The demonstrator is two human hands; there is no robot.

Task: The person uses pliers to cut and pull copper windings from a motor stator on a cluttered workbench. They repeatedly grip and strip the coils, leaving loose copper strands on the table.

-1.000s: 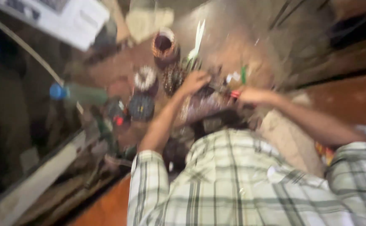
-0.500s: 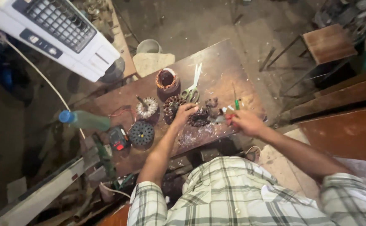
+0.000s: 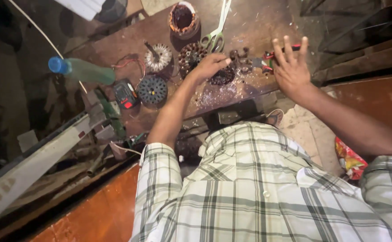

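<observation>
Compared with half a second ago, you are lifting your right hand (image 3: pixel 290 67) off the bench (image 3: pixel 258 27): it is now hovering above the far right edge with all fingers spread wide and holding nothing, where it was earlier resting low among the small parts. A red-handled tool (image 3: pixel 274 56) is lying just beyond it on the bench, partly hidden by the fingers. Your left hand (image 3: pixel 210 66) is staying down, curled over a dark round motor part (image 3: pixel 223 76); whether its fingers are actually pinching that part, I cannot tell. A copper-wound motor core (image 3: pixel 190 54) is sitting just behind that hand, with green-handled scissors (image 3: pixel 217 31) beyond it. To the left, a finned rotor (image 3: pixel 158 56), a dark round disc (image 3: pixel 151 89) and a small black and red meter (image 3: pixel 125 95) are lying undisturbed. My judgement: the work is now resting on your left hand alone.
</observation>
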